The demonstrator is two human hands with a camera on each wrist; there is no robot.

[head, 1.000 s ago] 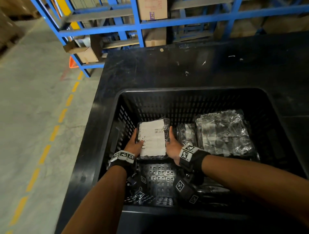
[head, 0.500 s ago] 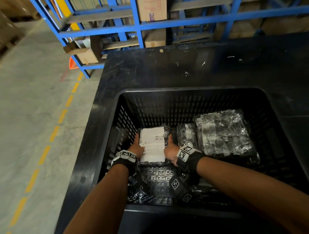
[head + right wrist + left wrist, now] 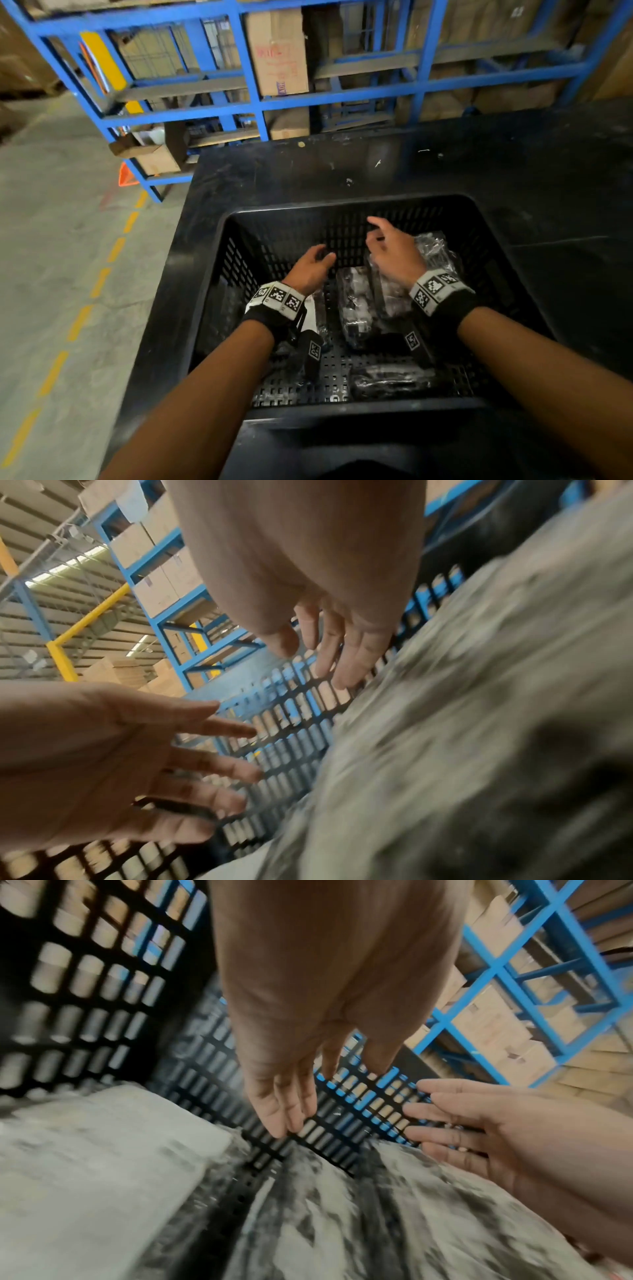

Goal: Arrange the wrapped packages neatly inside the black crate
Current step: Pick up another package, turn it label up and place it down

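The black crate stands on a black table. Both hands hover inside it, above the packages, with fingers loosely spread and holding nothing. My left hand hangs over the white-labelled package, which lies on the crate floor at the left and is mostly hidden by my wrist. My right hand is above the clear-wrapped stack at the right. A narrow wrapped package lies between them. In the left wrist view the label shows below the relaxed left hand. The right hand is likewise bare in the right wrist view.
Another dark wrapped package lies by the crate's near wall. The black table stretches behind and to the right. A blue rack with cardboard boxes stands beyond it. Concrete floor with a dashed yellow line runs along the left.
Both hands have let go of the white-labelled package, which now lies on the crate floor at the left. They have lifted and moved toward the far wall, the right hand further right.
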